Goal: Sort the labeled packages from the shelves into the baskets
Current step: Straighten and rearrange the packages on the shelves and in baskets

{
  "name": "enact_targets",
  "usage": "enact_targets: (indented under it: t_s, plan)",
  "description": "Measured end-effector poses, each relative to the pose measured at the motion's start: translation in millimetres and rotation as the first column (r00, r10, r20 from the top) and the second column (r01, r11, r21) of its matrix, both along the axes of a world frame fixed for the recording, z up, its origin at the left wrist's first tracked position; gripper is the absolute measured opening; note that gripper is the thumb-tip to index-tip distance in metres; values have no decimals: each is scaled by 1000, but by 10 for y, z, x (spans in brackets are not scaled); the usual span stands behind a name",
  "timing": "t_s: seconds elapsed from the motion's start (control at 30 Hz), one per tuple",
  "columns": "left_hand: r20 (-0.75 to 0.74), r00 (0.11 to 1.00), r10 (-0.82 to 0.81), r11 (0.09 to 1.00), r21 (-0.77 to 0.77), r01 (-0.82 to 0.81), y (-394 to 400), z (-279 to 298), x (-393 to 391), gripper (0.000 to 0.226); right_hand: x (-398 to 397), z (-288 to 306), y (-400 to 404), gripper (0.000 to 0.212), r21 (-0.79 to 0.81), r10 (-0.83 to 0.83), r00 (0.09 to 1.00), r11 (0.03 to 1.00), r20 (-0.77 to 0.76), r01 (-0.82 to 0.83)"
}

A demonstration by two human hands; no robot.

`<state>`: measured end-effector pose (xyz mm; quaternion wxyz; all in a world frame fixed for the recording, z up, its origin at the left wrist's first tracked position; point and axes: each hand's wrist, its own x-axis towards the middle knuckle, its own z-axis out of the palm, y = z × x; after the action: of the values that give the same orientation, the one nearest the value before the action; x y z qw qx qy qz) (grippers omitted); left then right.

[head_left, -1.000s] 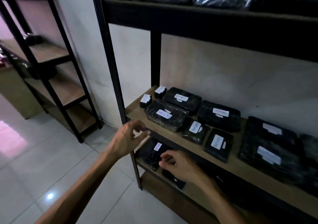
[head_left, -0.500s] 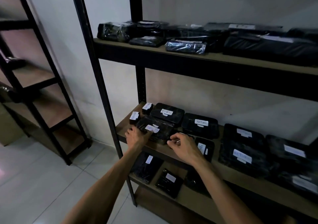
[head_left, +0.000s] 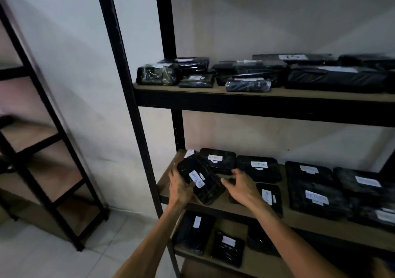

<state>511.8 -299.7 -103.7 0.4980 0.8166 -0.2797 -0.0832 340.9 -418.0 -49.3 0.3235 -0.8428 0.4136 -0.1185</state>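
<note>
A black wrapped package with a white label (head_left: 199, 179) is tilted up off the middle shelf (head_left: 230, 206), and my left hand (head_left: 179, 187) grips its left side. My right hand (head_left: 240, 185) hovers just right of it with fingers spread and holds nothing. Several more labeled black packages lie along the middle shelf, such as one behind it (head_left: 218, 160) and one to the right (head_left: 258, 167). No basket is in view.
The top shelf (head_left: 245, 98) carries several black packages. The bottom shelf holds more, including one (head_left: 193, 233) under my left arm. A black upright post (head_left: 136, 128) stands at the rack's left front. A second wooden rack (head_left: 42, 149) stands to the left on the tiled floor.
My view has risen, bringing the top shelf into sight. My left hand took hold of the front package and tilted it up. My right hand moved off the shelf edge towards the package.
</note>
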Motion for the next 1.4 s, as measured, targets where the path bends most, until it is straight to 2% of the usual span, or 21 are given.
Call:
enact_targets:
  t_s: [0.1, 0.23, 0.33, 0.43, 0.57, 0.67, 0.73, 0.77, 0.83, 0.93, 1.0, 1.07, 1.17, 1.2, 1.27, 1.33, 1.4]
  plan:
    - [125, 982, -144, 989, -6, 145, 60, 17, -8, 92, 221, 33, 30, 68, 80, 41, 999, 996, -35, -38]
    - [250, 917, -310, 951, 74, 301, 65, 14, 87, 85, 390, 11, 44, 67, 189, 112, 994, 976, -6, -109]
    - [224, 898, -377, 926, 74, 371, 44, -23, 168, 93, 441, -64, 17, 66, 247, 83, 996, 965, 15, -84]
    - [183, 896, -404, 915, 61, 400, 2, -29, 207, 101, 477, -176, -20, 59, 354, -20, 992, 935, 123, -25]
    - [25, 917, -398, 917, -27, 399, -16, 130, 108, 99, 423, -213, -73, 56, 458, -103, 963, 889, 249, -23]
    - [-96, 963, -250, 961, -145, 235, 20, 260, 28, 85, 306, -111, -50, 60, 634, -330, 843, 773, 426, -17]
    - [-144, 954, -263, 957, -167, 238, 49, 365, -9, 71, 209, -51, 9, 64, 740, -485, 719, 670, 497, -60]
    - [-165, 939, -303, 945, -181, 273, 33, 407, -23, 75, 164, -30, 45, 63, 766, -533, 672, 638, 514, -81]
    - [-186, 911, -368, 920, -214, 328, -24, 464, -59, 81, 98, 35, 148, 55, 777, -575, 612, 620, 542, -106]
    - [-128, 912, -390, 910, -205, 360, -109, 618, -196, 68, 29, 76, 261, 48, 785, -606, 562, 604, 563, -136]
    - [-68, 914, -400, 906, -179, 383, -149, 693, -256, 60, -33, 103, 306, 43, 793, -603, 568, 590, 560, -154]
    - [-61, 910, -410, 902, -171, 396, -162, 716, -267, 56, -127, 89, 276, 50, 796, -629, 555, 595, 544, -106]
    - [-83, 890, -448, 889, -152, 433, -127, 728, -224, 57, -298, 41, 130, 71, 764, -705, 427, 643, 566, 48]
    - [-82, 879, -470, 879, -137, 457, -113, 722, -221, 54, -363, 42, 103, 69, 724, -687, 431, 682, 585, 105]
    - [-71, 861, -503, 862, -110, 495, -107, 715, -227, 43, -458, 3, 59, 47, 637, -623, 498, 752, 603, 170]
    - [-70, 852, -519, 853, -107, 511, -111, 709, -246, 39, -516, 14, 83, 30, 613, -587, 537, 774, 605, 155]
    - [-63, 844, -533, 843, -118, 524, -128, 702, -270, 40, -541, -2, 72, 34, 614, -586, 539, 774, 605, 152]
